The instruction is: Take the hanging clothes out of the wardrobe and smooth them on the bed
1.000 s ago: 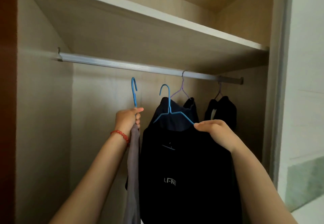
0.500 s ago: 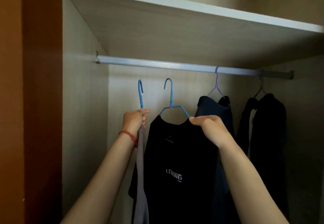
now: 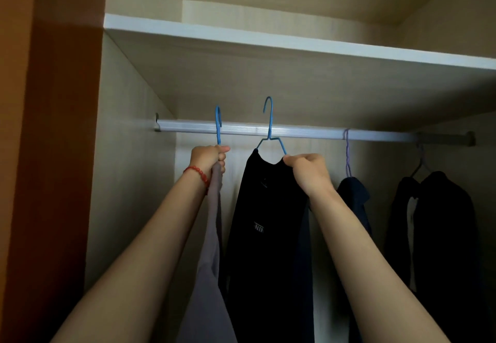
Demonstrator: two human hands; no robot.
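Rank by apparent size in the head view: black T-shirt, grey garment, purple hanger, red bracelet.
1. black T-shirt
2. grey garment, seen edge-on and nearer the camera, so true size is unsure
3. purple hanger
4. red bracelet

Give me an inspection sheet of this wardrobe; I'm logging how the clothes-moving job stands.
Surface: rail spans the wardrobe under a shelf; bed not in view.
Job's things: grey garment on a blue hanger and black shirt on a second blue hanger, both hooks raised in front of the rail; navy garment and dark jacket hang from the rail.
Clutter: nothing seen.
Hands: left hand grips the grey garment's hanger; right hand grips the black shirt's shoulder.
Cables: nothing seen.
Surroundings: orange-brown panel at left.
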